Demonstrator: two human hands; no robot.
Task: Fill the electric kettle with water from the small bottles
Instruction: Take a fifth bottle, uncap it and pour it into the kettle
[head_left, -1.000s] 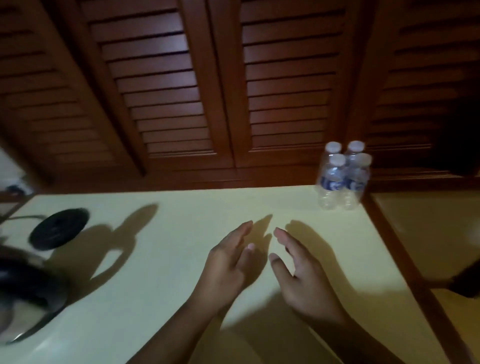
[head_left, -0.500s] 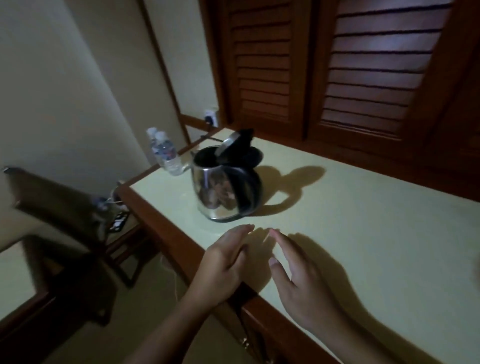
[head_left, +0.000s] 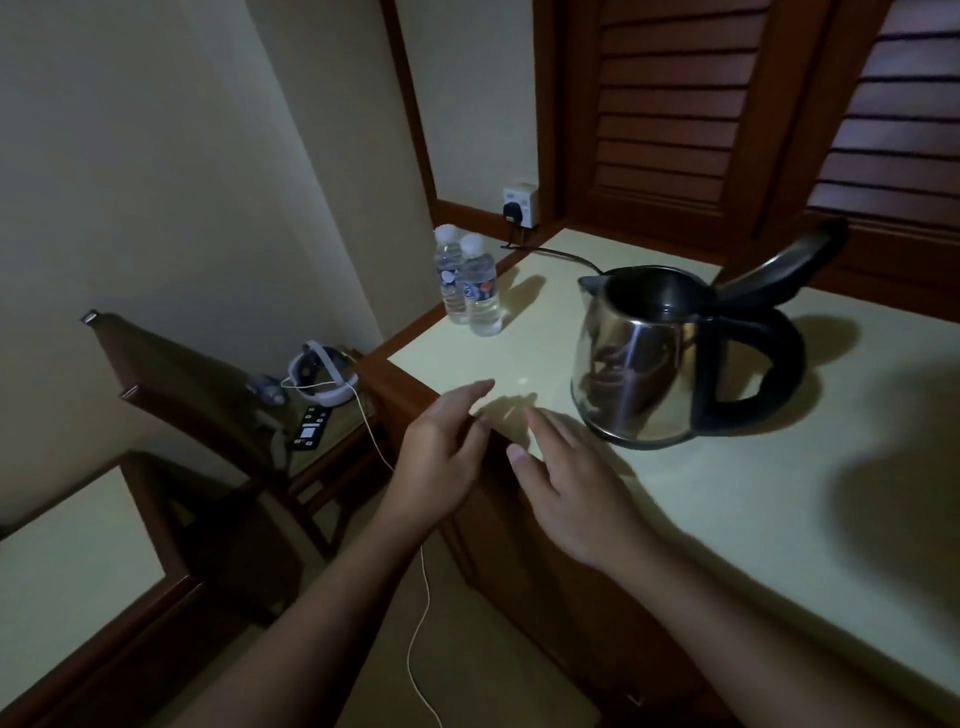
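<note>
hands: my left hand (head_left: 441, 457) and right hand (head_left: 569, 499) are hovering, fingers released, grasping nothing
kettle: shiny steel electric kettle (head_left: 654, 358) sitting on cream countertop (head_left: 779, 519), lid open
bottles: 2 small clear capped water bottles (head_left: 470, 283) standing near the counter's far-left corner
risk: I'm judging a careless reach could be tipping the bottles off the edge

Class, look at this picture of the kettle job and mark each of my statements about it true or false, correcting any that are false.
1. The kettle lid is open. True.
2. The left hand holds a bottle. False: both hands are empty, and the right hand hovers over the counter edge.
3. The two small bottles stand upright with caps on. True.
4. The bottles stand to the right of the kettle. False: they stand to its left, near the counter corner.
</note>
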